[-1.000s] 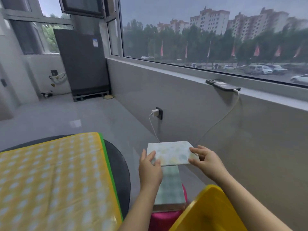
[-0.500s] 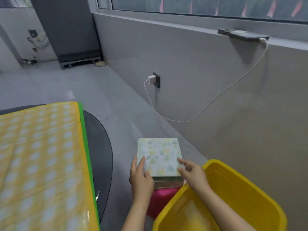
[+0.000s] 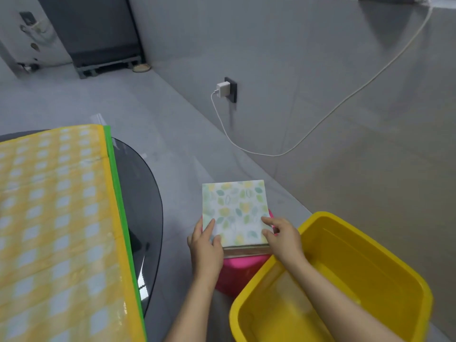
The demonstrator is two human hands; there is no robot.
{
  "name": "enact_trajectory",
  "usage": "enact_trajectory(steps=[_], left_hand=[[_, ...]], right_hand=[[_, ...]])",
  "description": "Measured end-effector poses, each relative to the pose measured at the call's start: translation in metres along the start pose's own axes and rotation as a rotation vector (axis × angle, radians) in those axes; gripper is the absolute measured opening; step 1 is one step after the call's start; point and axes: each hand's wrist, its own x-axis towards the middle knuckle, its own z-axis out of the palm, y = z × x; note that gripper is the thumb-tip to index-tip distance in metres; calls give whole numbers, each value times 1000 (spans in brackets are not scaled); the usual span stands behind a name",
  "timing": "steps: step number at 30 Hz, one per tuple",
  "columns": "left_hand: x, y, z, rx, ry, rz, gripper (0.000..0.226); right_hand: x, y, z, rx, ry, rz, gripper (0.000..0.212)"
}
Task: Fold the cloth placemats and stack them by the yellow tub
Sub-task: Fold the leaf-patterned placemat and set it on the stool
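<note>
Head view, the only one supplied. The folded square cloth placemat with a pale leaf print in green and yellow (image 3: pixel 235 211) lies flat on top of a small stack of folded mats (image 3: pixel 246 251), whose edges show beneath its near side. That stack rests on a pink plastic stool or bin (image 3: pixel 240 270), just beside the far-left corner of the large yellow plastic tub (image 3: pixel 365 245).

My left hand (image 3: pixel 206 245) rests at the near-left corner of the placemat, fingers (image 3: pixel 208 227) fairly straight, lying on the cloth. My right hand (image 3: pixel 283 236) rests at the near-right corner, fingers lightly bent, tips on the top face. Neither hand appears to pinch the cloth; whether a thumb is tucked under an edge I cannot tell.

Assessment: the placemat reads as light, soft and limp, holding its square only by its folds. It should be taken at two opposite edges, with all layers pinched together, or pressed flat from above. Dragging one corner would likely open the fold or skew the stack.

Left of the tub stands a dark glass surface (image 3: pixel 138 193) carrying a yellow checked mat with a green border (image 3: pixel 54 218).
</note>
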Motion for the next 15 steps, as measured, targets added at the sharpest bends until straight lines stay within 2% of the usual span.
enact_trajectory(steps=[5, 8, 15], left_hand=[[2, -4, 3, 94, 21, 14, 41], [2, -5, 3, 217, 29, -52, 40], [3, -9, 1, 133, -14, -130, 40]], right_hand=[[0, 3, 3, -22, 6, -18, 34], [-2, 6, 7, -80, 13, -34, 34], [1, 14, 11, -77, -29, -9, 34]])
